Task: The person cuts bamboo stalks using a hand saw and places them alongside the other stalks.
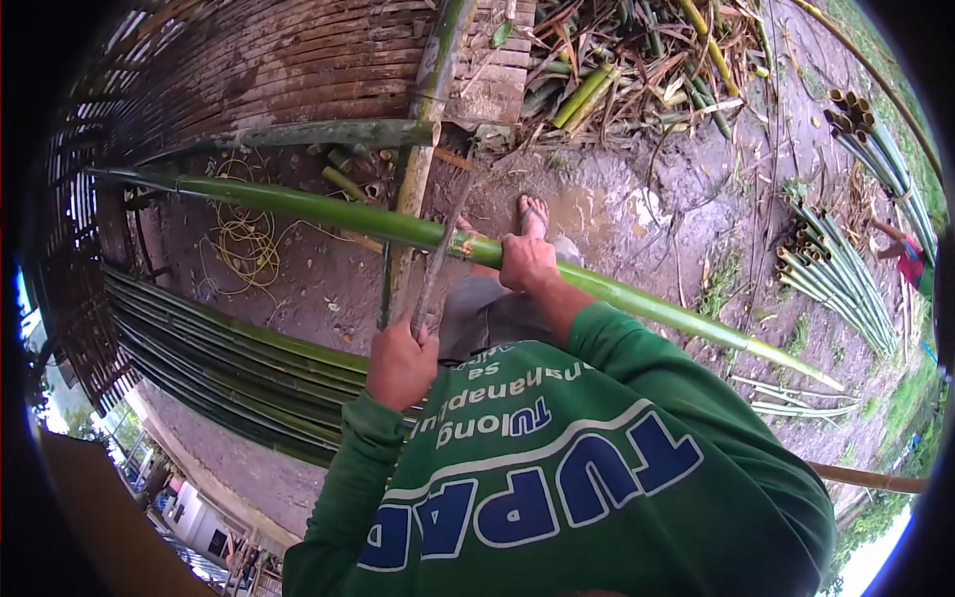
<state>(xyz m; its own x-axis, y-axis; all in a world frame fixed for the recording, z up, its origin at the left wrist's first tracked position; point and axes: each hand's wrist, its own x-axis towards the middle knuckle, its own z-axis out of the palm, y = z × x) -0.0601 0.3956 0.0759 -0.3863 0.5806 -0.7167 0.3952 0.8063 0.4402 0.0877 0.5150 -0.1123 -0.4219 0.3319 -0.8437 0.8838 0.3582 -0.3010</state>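
My left hand (401, 366) is closed round the handle of a machete (438, 261), its long, narrow, dull blade pointing away from me. The blade lies across a long green bamboo pole (328, 210); whether it has cut in cannot be told. Just right of the blade, a pale brownish mark shows at a joint of the pole. My right hand (529, 262) grips the pole from above, to the right of that mark. Under the pole, left of the blade, runs an upright-looking bamboo support (413, 184).
Green bamboo poles (249, 383) lie stacked at left, near a yellow cord (244, 249). A bamboo slat platform (328, 60) stands ahead. Cut bamboo scraps (617, 80) cover ground beyond my feet. Bundled poles (841, 284) lie right, near another person (910, 261). The ground is muddy.
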